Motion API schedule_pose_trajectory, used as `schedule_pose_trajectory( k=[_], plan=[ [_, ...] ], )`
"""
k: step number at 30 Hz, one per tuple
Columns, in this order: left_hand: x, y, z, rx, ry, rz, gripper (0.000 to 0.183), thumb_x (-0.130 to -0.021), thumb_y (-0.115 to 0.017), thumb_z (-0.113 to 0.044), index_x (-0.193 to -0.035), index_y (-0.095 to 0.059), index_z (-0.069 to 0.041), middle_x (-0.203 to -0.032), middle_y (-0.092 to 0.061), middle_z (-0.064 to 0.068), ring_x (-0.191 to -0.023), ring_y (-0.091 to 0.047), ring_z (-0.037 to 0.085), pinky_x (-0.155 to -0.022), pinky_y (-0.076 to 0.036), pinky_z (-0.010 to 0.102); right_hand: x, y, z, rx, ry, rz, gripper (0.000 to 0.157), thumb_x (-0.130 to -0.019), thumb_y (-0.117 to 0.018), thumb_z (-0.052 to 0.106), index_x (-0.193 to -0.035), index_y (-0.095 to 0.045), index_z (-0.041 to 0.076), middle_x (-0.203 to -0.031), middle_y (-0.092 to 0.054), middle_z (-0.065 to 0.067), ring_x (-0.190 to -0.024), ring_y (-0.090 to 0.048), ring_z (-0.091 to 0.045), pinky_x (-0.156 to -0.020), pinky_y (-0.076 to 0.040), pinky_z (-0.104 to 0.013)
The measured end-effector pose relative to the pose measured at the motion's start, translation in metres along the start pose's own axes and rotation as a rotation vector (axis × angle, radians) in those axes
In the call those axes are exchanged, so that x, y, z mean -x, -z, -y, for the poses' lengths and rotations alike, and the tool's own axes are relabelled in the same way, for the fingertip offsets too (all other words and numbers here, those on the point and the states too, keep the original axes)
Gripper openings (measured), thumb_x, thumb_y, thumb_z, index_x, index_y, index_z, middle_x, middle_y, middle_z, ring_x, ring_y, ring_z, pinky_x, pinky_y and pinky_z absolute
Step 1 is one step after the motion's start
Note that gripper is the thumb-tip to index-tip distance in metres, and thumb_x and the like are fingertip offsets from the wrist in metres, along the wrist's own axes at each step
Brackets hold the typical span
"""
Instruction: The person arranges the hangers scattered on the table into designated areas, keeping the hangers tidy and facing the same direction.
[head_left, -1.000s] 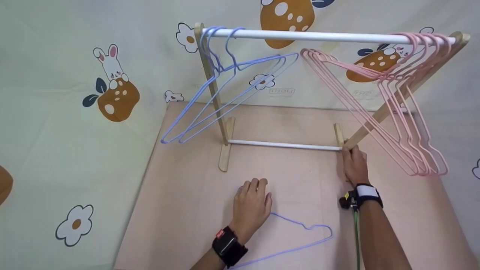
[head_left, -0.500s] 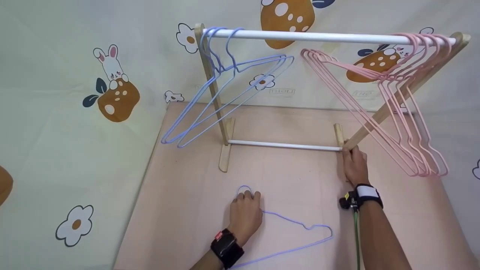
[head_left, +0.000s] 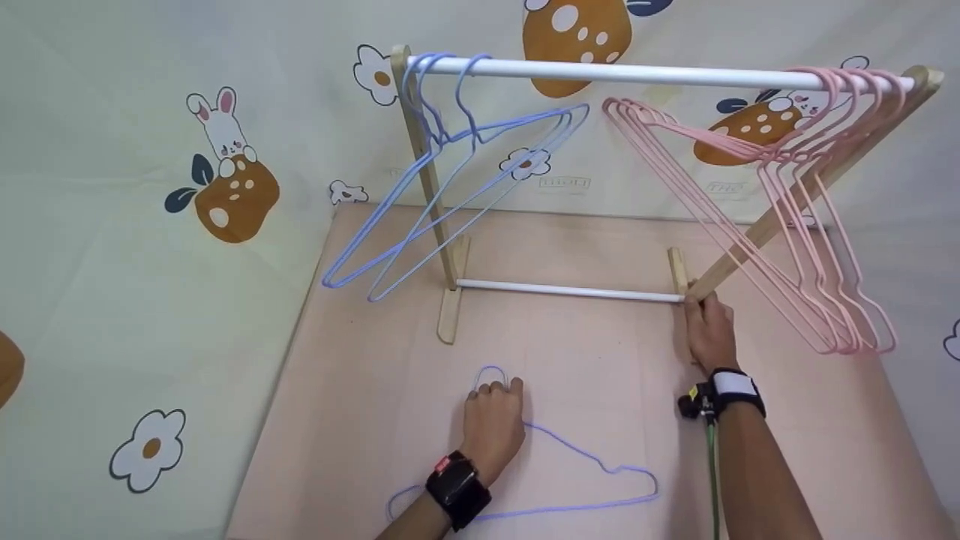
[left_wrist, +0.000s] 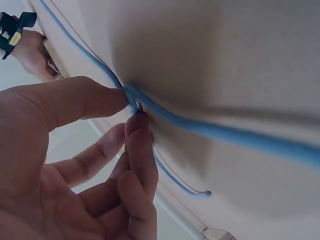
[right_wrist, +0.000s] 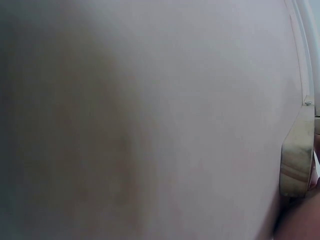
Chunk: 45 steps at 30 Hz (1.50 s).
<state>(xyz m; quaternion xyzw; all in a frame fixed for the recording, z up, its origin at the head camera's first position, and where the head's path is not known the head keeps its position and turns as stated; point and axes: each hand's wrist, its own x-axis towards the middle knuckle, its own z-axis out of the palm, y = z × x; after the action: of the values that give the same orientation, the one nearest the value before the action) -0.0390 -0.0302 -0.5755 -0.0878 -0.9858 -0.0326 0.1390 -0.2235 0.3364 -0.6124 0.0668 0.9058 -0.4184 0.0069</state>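
A blue wire hanger [head_left: 570,509] lies at the front of the pink-covered table, its hook pointing toward the rack. My left hand [head_left: 493,429] pinches it at the neck, just below the hook. In the left wrist view, thumb and fingertips meet on the twisted blue wire [left_wrist: 215,129]. My right hand [head_left: 711,334] holds the base of the wooden rack's right post [head_left: 757,232]. The right wrist view shows only part of that hand beside the wooden foot [right_wrist: 295,165]; the rest of its hold is hidden.
Several blue hangers [head_left: 405,182] hang at the left end of the white top bar [head_left: 637,73], several pink hangers [head_left: 784,154] at its right end. A lower white bar [head_left: 570,289] joins the rack's feet. A green cable [head_left: 713,465] runs along the right forearm.
The left hand has come down from over the hanger and taken hold of its neck. The hanger has turned slightly, its right end shifting nearer. One hanging blue hanger sways. The right hand stays put.
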Motion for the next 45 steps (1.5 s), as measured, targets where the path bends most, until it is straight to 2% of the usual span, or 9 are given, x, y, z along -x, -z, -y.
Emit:
schedule_pose_trajectory(
  k=[5,8,11,14,22,30,34,38,45],
  plan=[
    [-0.002,-0.008,-0.002,-0.018,0.02,-0.089,0.029,-0.077,-0.083,-0.001,-0.096,-0.062,-0.005,-0.066,-0.062,0.007,-0.057,-0.062,0.021,-0.049,-0.05,0.035,0.002,-0.001,0.001,-0.008,-0.003,0.007,0.063,-0.12,-0.034,0.046,-0.167,-0.039,0.005,-0.166,-0.044,-0.029,-0.157,-0.028,-0.051,-0.123,-0.024,-0.069],
    [-0.003,-0.007,-0.003,-0.002,0.036,-0.091,0.031,-0.078,-0.083,-0.002,-0.094,-0.057,-0.005,-0.066,-0.059,0.006,-0.056,-0.062,0.021,-0.047,-0.051,0.035,0.002,-0.001,0.003,-0.005,-0.007,0.006,0.062,-0.12,-0.034,0.045,-0.167,-0.039,0.005,-0.166,-0.045,-0.028,-0.156,-0.029,-0.05,-0.122,-0.025,-0.068],
    [-0.007,0.001,-0.005,0.049,0.053,-0.074,0.03,-0.078,-0.084,-0.001,-0.092,-0.057,-0.005,-0.068,-0.059,0.006,-0.057,-0.062,0.02,-0.047,-0.052,0.034,0.003,0.0,0.004,0.0,-0.008,-0.006,0.059,-0.12,-0.035,0.043,-0.166,-0.042,0.006,-0.164,-0.048,-0.027,-0.155,-0.031,-0.049,-0.122,-0.027,-0.066],
    [-0.012,0.009,-0.006,0.085,0.049,-0.09,0.029,-0.077,-0.085,-0.001,-0.087,-0.059,-0.004,-0.074,-0.058,0.005,-0.058,-0.062,0.018,-0.046,-0.052,0.034,0.002,0.0,0.004,0.006,-0.005,-0.024,0.056,-0.12,-0.037,0.04,-0.164,-0.045,0.005,-0.163,-0.05,-0.026,-0.155,-0.033,-0.048,-0.123,-0.027,-0.064],
    [-0.021,0.028,-0.004,0.159,-0.02,-0.161,0.02,-0.078,-0.079,0.0,-0.089,-0.063,-0.004,-0.084,-0.056,0.005,-0.057,-0.061,0.014,-0.043,-0.052,0.033,0.0,-0.001,0.001,0.002,-0.026,-0.019,0.059,-0.119,-0.036,0.042,-0.166,-0.043,0.006,-0.165,-0.048,-0.026,-0.155,-0.033,-0.049,-0.122,-0.027,-0.065],
    [-0.023,0.047,-0.004,0.268,-0.087,-0.131,0.022,-0.081,-0.075,0.0,-0.102,-0.068,-0.004,-0.089,-0.059,0.004,-0.059,-0.063,0.015,-0.044,-0.052,0.032,-0.001,-0.001,0.0,-0.014,0.001,-0.037,0.058,-0.119,-0.039,0.041,-0.163,-0.047,0.005,-0.163,-0.051,-0.026,-0.154,-0.035,-0.048,-0.121,-0.028,-0.064],
    [-0.024,0.057,-0.004,0.31,-0.114,-0.089,0.021,-0.09,-0.077,-0.002,-0.108,-0.066,-0.004,-0.086,-0.067,0.004,-0.057,-0.066,0.015,-0.046,-0.053,0.031,-0.001,0.0,0.001,-0.012,-0.005,-0.032,0.059,-0.119,-0.039,0.043,-0.165,-0.046,0.006,-0.164,-0.049,-0.026,-0.154,-0.035,-0.049,-0.122,-0.028,-0.065],
    [-0.024,0.064,-0.005,0.382,-0.148,-0.035,0.021,-0.097,-0.076,-0.002,-0.114,-0.064,-0.003,-0.084,-0.072,0.005,-0.063,-0.07,0.013,-0.054,-0.056,0.027,0.0,0.0,0.002,-0.005,-0.012,-0.034,0.06,-0.119,-0.038,0.044,-0.165,-0.045,0.006,-0.164,-0.049,-0.026,-0.153,-0.035,-0.049,-0.122,-0.028,-0.065],
    [-0.023,0.069,-0.008,0.519,-0.122,-0.004,0.02,-0.1,-0.068,-0.012,-0.117,-0.067,-0.002,-0.086,-0.069,0.003,-0.064,-0.064,0.008,-0.057,-0.052,0.019,0.001,-0.002,0.005,0.0,-0.012,-0.016,0.06,-0.119,-0.035,0.042,-0.165,-0.041,0.004,-0.163,-0.048,-0.028,-0.15,-0.039,-0.047,-0.119,-0.03,-0.063]
  ],
)
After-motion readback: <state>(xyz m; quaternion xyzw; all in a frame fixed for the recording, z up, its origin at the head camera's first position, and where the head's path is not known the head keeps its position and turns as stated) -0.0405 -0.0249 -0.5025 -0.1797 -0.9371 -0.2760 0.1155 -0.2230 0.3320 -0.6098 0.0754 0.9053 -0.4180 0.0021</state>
